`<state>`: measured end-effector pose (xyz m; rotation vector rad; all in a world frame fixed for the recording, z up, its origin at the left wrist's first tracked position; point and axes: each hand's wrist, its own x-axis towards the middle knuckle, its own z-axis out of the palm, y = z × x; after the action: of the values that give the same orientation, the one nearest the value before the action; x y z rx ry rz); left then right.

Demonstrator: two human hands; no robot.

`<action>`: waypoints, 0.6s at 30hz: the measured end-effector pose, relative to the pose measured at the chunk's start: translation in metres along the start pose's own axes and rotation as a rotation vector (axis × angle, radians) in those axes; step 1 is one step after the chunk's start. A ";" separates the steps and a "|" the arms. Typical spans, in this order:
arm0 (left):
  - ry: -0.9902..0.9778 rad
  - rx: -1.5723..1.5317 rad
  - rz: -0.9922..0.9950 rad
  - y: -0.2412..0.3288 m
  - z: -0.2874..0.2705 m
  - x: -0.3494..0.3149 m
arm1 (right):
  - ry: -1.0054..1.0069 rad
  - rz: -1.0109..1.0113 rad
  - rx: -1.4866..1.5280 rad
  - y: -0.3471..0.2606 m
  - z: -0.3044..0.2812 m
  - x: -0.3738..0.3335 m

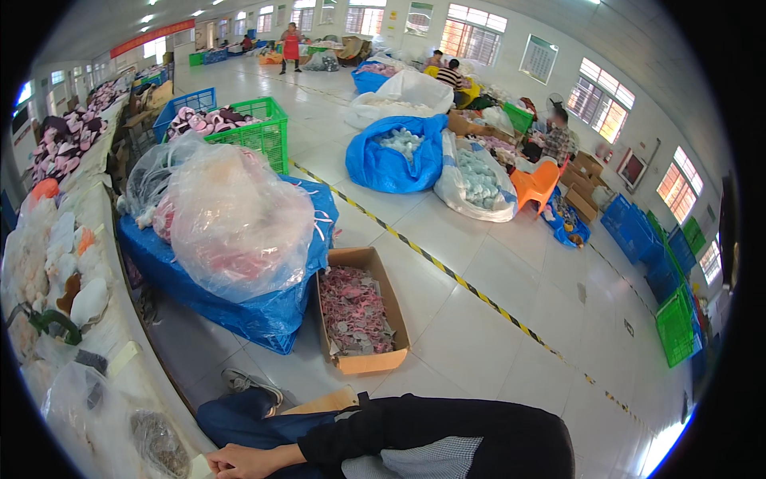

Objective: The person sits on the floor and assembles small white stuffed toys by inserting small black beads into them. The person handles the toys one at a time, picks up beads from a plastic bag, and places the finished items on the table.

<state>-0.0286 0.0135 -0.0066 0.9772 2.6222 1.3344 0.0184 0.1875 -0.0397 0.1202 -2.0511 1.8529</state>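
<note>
My right hand (243, 461) rests at the lower edge of the view, beside the worktable's edge (163, 399), at the end of a black sleeve (383, 427). Its fingers look curled and closed; whatever they may hold is hidden below the picture. My left hand does not show. Nearest on the table are a clear plastic bag (76, 399) and a dark, fuzzy bundle in clear plastic (159, 441). White and orange plush pieces (88, 303) lie farther up the table.
A cardboard box (363, 365) of pink and grey scraps stands on the floor by my leg. Behind it, a blue sack (263, 315) carries a large clear bag (239, 215). A green crate (271, 136), filled sacks (399, 172) and an orange chair (536, 184) stand farther off. People sit or stand beyond.
</note>
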 end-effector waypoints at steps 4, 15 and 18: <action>-0.002 0.052 -0.019 -0.010 0.001 -0.001 | -0.001 -0.001 -0.027 0.000 -0.001 -0.001; -0.045 0.038 0.018 -0.005 -0.002 0.003 | -0.001 0.020 -0.021 -0.002 0.002 0.000; -0.060 -0.001 0.028 -0.001 -0.003 0.004 | 0.002 0.002 -0.046 0.003 0.003 0.000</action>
<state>-0.0328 0.0130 -0.0045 1.0414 2.5734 1.2910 0.0171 0.1852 -0.0428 0.1040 -2.0918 1.8055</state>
